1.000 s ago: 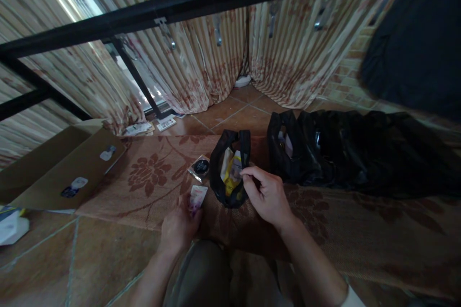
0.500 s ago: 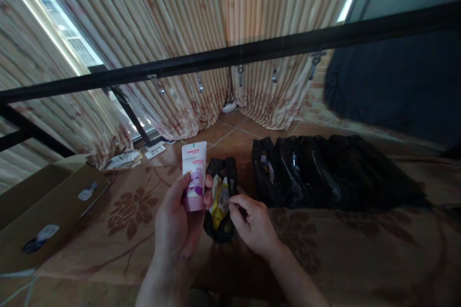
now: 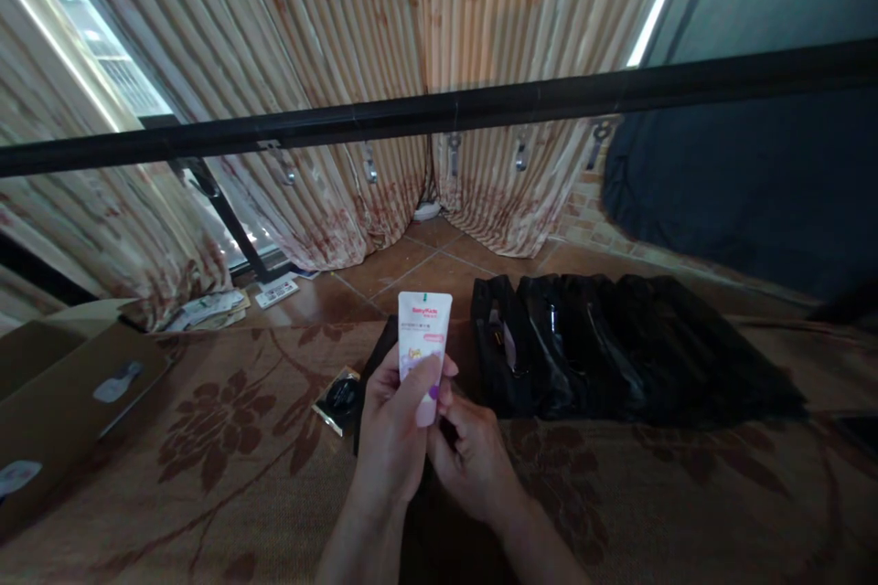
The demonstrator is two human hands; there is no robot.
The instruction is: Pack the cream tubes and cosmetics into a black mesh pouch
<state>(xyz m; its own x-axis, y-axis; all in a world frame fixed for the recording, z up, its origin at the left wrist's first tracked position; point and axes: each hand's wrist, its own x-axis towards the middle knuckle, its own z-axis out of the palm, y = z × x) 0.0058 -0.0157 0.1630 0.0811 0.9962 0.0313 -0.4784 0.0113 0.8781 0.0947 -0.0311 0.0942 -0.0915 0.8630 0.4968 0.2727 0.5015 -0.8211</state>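
Note:
A white and pink squeeze tube (image 3: 420, 329) with red print is gripped in my left hand (image 3: 392, 439), the thumb pressed across its front. The tube stands upright with its cap end downward. Right beside it, my right hand (image 3: 473, 457) is closed, its fingertips partly behind the tube. Dark material shows between those fingers, seemingly the rim of a small black bag (image 3: 376, 349). My hands and the tube cover most of that bag, and its contents are hidden. Left of the bag lies a square packet with gold edges and a round black piece (image 3: 339, 398).
Several black bags (image 3: 549, 347) stand in a row at the right on the patterned brown cloth (image 3: 226, 494). An open cardboard box (image 3: 89, 393) sits at the left. A dark metal rail (image 3: 384, 117) crosses before the curtains (image 3: 329, 37). Papers (image 3: 206, 306) lie behind the cloth.
My left hand has carried the tube rightward, over the black bag and against my right hand. The view has shifted, and the gold-edged packet now shows left of the bag.

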